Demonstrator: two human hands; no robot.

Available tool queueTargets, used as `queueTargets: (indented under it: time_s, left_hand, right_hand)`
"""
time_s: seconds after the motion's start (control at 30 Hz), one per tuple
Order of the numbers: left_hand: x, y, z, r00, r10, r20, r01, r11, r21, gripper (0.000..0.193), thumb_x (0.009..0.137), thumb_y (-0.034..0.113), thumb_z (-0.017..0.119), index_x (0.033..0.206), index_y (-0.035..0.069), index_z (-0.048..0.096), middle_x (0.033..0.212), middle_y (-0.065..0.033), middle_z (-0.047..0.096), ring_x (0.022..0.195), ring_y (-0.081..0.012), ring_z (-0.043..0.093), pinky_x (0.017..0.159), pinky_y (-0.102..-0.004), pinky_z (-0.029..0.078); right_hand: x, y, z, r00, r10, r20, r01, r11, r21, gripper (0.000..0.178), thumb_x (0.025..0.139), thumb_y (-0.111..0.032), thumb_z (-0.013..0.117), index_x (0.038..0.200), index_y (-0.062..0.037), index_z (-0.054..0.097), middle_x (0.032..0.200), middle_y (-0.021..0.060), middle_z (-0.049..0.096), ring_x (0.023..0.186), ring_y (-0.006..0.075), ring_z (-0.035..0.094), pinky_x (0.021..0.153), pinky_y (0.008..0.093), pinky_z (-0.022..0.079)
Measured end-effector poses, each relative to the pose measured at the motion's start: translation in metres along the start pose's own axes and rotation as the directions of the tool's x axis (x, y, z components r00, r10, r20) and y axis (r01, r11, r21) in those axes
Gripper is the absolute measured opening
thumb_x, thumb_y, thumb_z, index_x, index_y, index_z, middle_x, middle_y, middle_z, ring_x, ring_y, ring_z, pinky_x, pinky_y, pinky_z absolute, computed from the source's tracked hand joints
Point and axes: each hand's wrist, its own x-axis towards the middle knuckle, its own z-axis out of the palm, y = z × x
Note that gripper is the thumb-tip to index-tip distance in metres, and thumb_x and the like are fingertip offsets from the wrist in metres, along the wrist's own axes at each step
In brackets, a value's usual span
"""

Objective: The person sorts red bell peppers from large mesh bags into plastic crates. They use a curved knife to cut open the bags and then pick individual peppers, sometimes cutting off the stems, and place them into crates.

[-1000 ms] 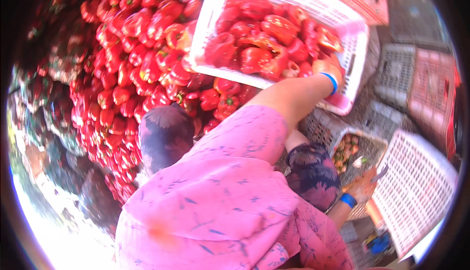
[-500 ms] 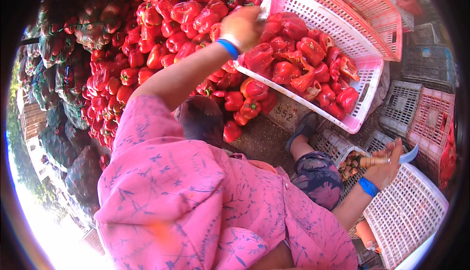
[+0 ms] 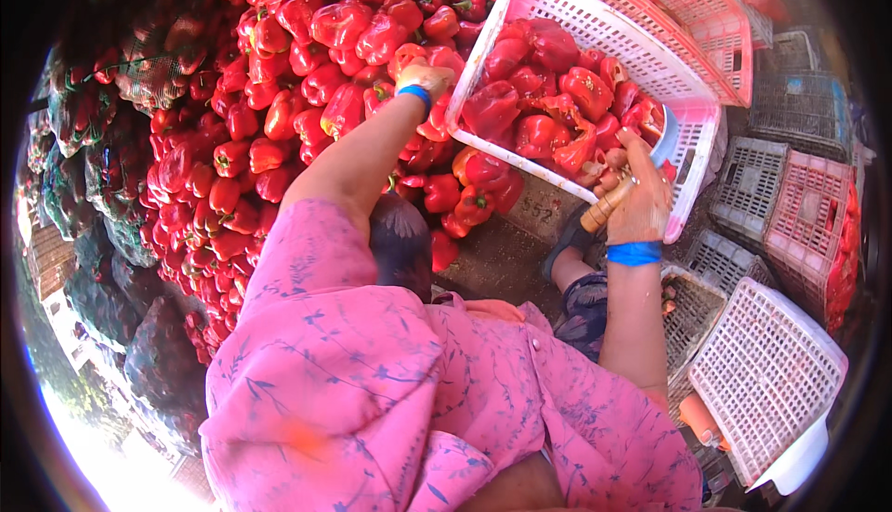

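Observation:
My left hand [image 3: 426, 76] has its fingers bent round a red bell pepper [image 3: 444, 59] at the pile's edge, just left of the white-and-pink crate [image 3: 695, 173]. The fingertips are partly lost among the peppers. In my right hand [image 3: 641, 203] is a knife with a wooden handle [image 3: 609, 205] and a curved pale blade [image 3: 666, 137]. This hand is over the crate's near right side, above the peppers in it. Red bell peppers [image 3: 587, 92] fill much of the crate; some look cut or torn.
A large heap of red bell peppers [image 3: 269, 117] spreads to the left, with filled net sacks [image 3: 88, 173] beyond. Stacked red crates [image 3: 683, 24] stand at the back right. More crates [image 3: 757, 182] and an upturned white crate [image 3: 769, 363] lie along the right. My foot [image 3: 567, 256] is below the crate.
My left hand has moved left and down from the crate's rim to the pepper pile. My right hand has brought the knife up and left from the lower right crates to the pepper crate.

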Motion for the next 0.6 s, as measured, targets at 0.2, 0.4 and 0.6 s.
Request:
queueTargets:
  time_s: [0.2, 0.4, 0.6]
  left_hand:
    - [-0.026, -0.016, -0.071, 0.969, -0.137, 0.207, 0.246, 0.404, -0.881, 0.026, 0.078, 0.021, 0.075, 0.101, 0.011, 0.065, 0.093, -0.0094, 0.068, 0.083, -0.0251, 0.067, 0.068, -0.0436, 0.055]
    - [-0.092, 0.025, -0.109, 0.856, 0.31, 0.413, 0.445, -0.035, -0.895, 0.025, 0.085, 0.019, 0.07, 0.106, 0.008, 0.064, 0.105, -0.011, 0.066, 0.094, -0.0259, 0.065, 0.077, -0.046, 0.056]
    - [-0.152, 0.079, -0.089, 0.807, 0.578, 0.119, 0.0, 0.201, -0.98, 0.06, 0.078, 0.001, 0.07, 0.136, 0.005, 0.053, 0.113, -0.0072, 0.065, 0.1, -0.0209, 0.064, 0.093, -0.0366, 0.054]
  right_hand:
    - [-0.003, 0.008, 0.017, 0.995, 0.022, 0.097, -0.011, 0.993, -0.117, 0.026, 0.093, -0.029, 0.066, 0.106, -0.0061, 0.069, 0.074, 0.0017, 0.062, 0.052, 0.0099, 0.054, 0.046, 0.0246, 0.044]
    - [-0.016, 0.012, 0.03, 0.98, -0.051, 0.191, 0.072, 0.992, -0.106, 0.023, 0.092, -0.027, 0.068, 0.105, -0.0074, 0.069, 0.076, 0.0015, 0.061, 0.053, 0.0071, 0.051, 0.047, 0.0211, 0.04]
    - [-0.017, 0.004, 0.028, 0.959, -0.046, 0.281, 0.038, 0.999, 0.033, 0.023, 0.089, -0.026, 0.073, 0.107, -0.0096, 0.072, 0.075, -0.0008, 0.063, 0.051, 0.0045, 0.05, 0.044, 0.0195, 0.038]
